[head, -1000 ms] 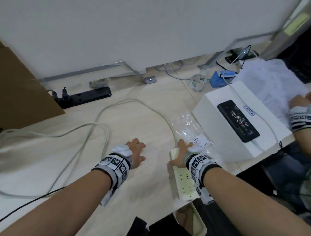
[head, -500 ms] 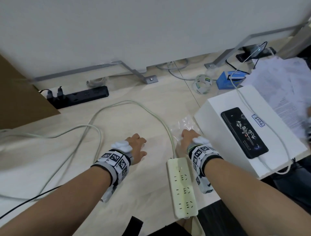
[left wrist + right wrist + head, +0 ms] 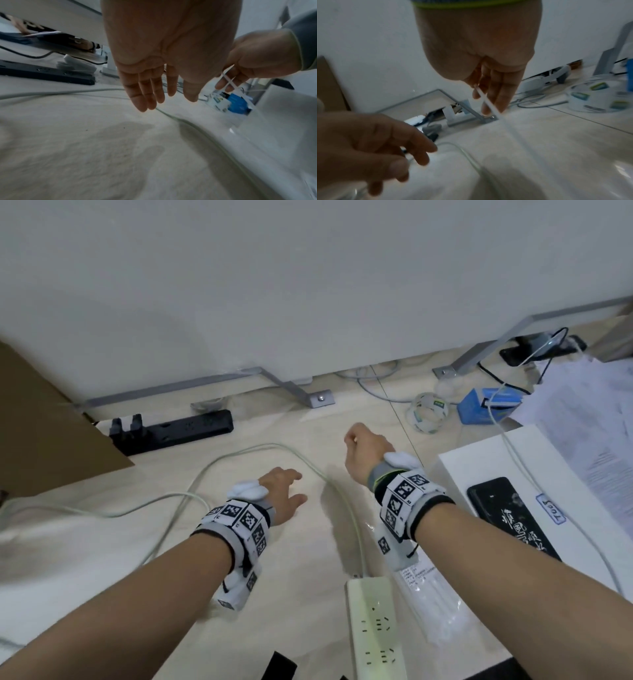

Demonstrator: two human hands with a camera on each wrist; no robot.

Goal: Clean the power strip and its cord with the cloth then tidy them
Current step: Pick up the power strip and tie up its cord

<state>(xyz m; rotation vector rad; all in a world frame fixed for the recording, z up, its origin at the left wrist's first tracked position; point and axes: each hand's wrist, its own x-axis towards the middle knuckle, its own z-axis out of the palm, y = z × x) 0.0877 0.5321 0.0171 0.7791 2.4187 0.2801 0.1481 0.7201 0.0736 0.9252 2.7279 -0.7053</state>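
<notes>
The white power strip (image 3: 373, 628) lies at the table's near edge. Its pale cord (image 3: 352, 515) runs away from it and loops off to the left. My right hand (image 3: 356, 440) is raised above the table beyond the cord and pinches a thin white cable tie (image 3: 489, 102) between thumb and fingers; the tie hangs down and forward. My left hand (image 3: 287, 494) hovers just left of the cord with straight, relaxed fingers (image 3: 145, 97) and holds nothing. No cloth is in view.
A clear plastic bag of ties (image 3: 431, 604) lies right of the strip, against a white box (image 3: 479, 467) carrying a black phone (image 3: 507, 518). At the back are a black power strip (image 3: 178, 429), a tape roll (image 3: 428, 412) and a blue box (image 3: 479, 405). Cardboard (image 3: 41, 422) stands on the left.
My right hand has risen from the plastic bag beside the strip and moved away from me, drawing a cable tie out with it. The left hand has stayed near the cord.
</notes>
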